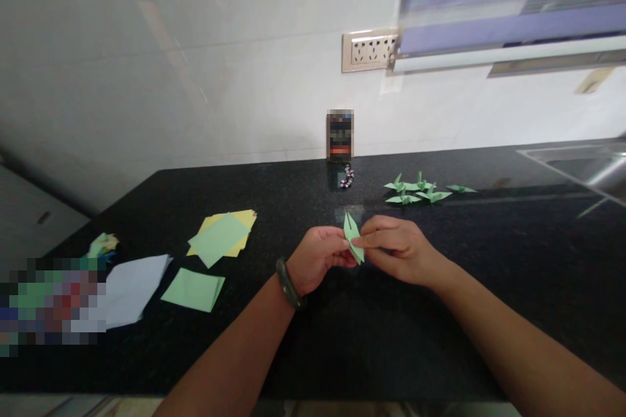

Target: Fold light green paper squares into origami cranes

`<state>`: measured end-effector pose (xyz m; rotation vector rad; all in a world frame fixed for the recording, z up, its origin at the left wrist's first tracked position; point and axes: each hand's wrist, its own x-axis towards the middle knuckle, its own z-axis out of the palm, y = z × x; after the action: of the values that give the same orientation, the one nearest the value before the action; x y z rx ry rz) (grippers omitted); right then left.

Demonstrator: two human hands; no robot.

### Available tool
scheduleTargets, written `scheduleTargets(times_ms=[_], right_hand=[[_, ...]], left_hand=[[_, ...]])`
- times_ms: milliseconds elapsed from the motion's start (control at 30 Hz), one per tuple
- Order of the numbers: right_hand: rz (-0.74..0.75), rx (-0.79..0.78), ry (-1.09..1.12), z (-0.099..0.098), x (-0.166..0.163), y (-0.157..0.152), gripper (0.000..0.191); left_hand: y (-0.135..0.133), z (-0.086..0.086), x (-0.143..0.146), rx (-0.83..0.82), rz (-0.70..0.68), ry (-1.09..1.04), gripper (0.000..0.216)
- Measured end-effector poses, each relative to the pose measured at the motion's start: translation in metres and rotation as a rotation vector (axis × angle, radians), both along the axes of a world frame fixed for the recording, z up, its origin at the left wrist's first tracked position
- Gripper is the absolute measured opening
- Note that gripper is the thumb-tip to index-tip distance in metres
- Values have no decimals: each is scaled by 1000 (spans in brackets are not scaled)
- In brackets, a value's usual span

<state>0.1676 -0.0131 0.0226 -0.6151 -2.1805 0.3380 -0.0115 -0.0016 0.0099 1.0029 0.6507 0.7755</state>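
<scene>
Between my two hands is a small piece of folded green paper, narrow and diamond-shaped, with a slit running down its upper half. My left hand pinches it from the left side, thumb on top. From the right, the fingers of my right hand close on its edge. The paper is held up above the dark countertop. Beyond my right hand, several folded green paper cranes stand in a group, and one flatter green folded piece lies at their right.
To the left lie yellow and green paper squares, a folded green sheet, white paper and a crumpled bundle. A phone with a beaded strap leans on the wall below a socket panel. A sink edge is far right.
</scene>
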Motion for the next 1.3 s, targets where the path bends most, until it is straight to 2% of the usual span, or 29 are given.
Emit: scheduleTargets(times_ms=[167,300,400,500,700,800,900,1000,1067,1200,1300], right_hand=[[-20,-102,60,-6,-1,1,26],[-211,-426,298,-11,-8,0,13],[-198,-635,317,-14,-12,0,14],[-156,-700,293,-15,-13,1,15],[-158,-803,381,-13,-13,3,19],[-145,-856,448,-14,-15,1,21],[-68,-921,586,-16,-18,-2,22],[-16,-964,692,-19,-21,-3,23],[-63,-939,682,-20,-21,-2,24],[-257,-817,537,-20,-19,1,21],[-274,-771,429,-20,-18,1,20]], left_hand=[[1,0,0,78,59,119,25],[-1,2,3,189,131,201,27],[-2,4,5,258,171,253,27],[-1,3,5,339,215,320,25],[-1,0,4,598,294,534,26],[-3,2,4,666,293,564,27],[-6,6,4,644,266,500,29],[-7,6,6,556,249,399,32],[-7,4,8,484,255,342,31],[-4,-3,12,369,316,203,21],[-2,-8,12,347,391,189,20]])
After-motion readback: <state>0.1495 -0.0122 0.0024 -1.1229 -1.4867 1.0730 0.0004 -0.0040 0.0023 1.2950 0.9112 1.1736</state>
